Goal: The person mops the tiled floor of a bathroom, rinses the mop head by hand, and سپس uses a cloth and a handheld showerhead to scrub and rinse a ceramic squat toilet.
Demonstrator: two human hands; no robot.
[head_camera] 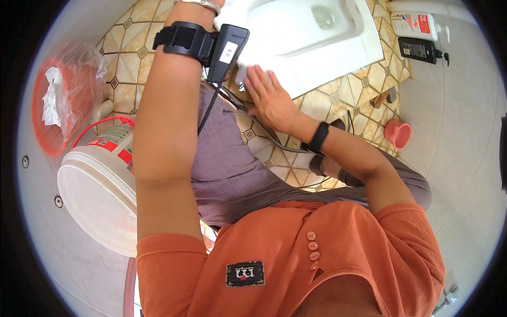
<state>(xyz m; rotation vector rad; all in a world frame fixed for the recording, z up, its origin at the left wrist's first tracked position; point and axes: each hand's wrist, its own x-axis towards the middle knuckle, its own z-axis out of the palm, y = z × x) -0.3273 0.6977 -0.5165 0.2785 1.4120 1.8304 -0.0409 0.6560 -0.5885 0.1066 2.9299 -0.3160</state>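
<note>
My left hand lies beyond the top edge of the view; only its wrist shows, with a silver bangle (204, 4) and a black strapped device (227, 53) with a cable. My right hand (271, 97) is held low, palm turned down, its fingers stretched out and slightly apart. Its fingertips are beside the near left edge of a white ceramic squat toilet (313, 73). A small, pale, glinting patch by the fingertips is too blurred to name. Whether the palm touches anything is hidden. A grey cable (273, 138) runs below this hand to the black wristband (319, 137).
At left stand a lidded white plastic bucket (95, 202) and an orange waste basket (39, 115) with a clear liner and white paper. Two pump bottles, white (412, 25) and black (416, 50), and a pink plastic cup (397, 134) are along the right wall. Patterned tiles (273, 158) cover the floor.
</note>
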